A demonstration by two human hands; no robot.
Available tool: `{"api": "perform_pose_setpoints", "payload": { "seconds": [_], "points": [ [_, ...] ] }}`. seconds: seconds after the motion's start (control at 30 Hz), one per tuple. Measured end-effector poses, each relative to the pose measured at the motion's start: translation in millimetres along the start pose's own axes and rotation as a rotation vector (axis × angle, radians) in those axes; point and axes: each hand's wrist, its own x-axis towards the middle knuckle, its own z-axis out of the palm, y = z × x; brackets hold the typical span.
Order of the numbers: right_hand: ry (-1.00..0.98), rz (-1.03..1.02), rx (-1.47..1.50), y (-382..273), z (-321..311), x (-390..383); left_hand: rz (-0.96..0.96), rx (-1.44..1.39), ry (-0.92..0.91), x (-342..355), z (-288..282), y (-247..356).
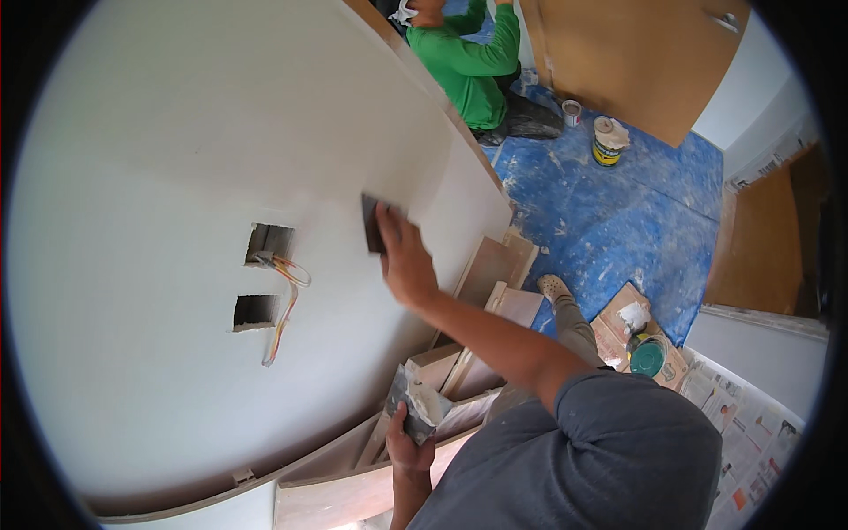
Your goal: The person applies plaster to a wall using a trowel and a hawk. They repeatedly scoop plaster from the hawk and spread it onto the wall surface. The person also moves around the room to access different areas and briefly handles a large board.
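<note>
My right hand [409, 265] presses a dark flat putty knife [374, 224] against the pale wall [177, 159], its fingers closed round the back of the blade. Lower down and closer to my body, my left hand [412, 452] grips a flat grey metal plate [403, 394] from below. A lump of off-white putty [429, 403] lies on that plate. To the left of the putty knife, two rectangular cutouts open in the wall: the upper cutout [268, 240] has loose wires [288, 281] hanging from it, and below it is a second cutout [254, 311].
Wooden boards [491, 329] lean below the wall. Blue sheeting [609, 230] covers the floor, with a tub of putty [608, 141], a small can [571, 112] and a green lid [647, 358] near cardboard. A person in green [459, 71] crouches beyond the wall's edge, near a brown door [627, 62].
</note>
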Motion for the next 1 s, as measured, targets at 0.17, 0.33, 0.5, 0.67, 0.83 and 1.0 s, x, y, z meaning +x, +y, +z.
{"api": "perform_pose_setpoints", "payload": {
  "seconds": [0.17,0.33,0.5,0.67,0.83,1.0],
  "points": [
    [-0.271,-0.031,-0.047,8,-16,-46,0.003,0.014,-0.002,5,13,3],
    [0.139,0.137,-0.113,120,-39,47,0.010,0.009,0.001,2,6,3],
    [0.204,0.057,-0.198,156,-46,129,-0.008,-0.022,0.043,8,-13,-6],
    [0.142,0.070,-0.130,152,-26,119,0.000,-0.038,0.042,7,-13,-10],
    [0.096,0.016,-0.054,127,-3,50,-0.004,-0.007,0.059,9,1,-6],
    [-0.059,-0.014,0.019,93,15,-31,0.035,0.024,0.001,18,25,5]
  ]
}}
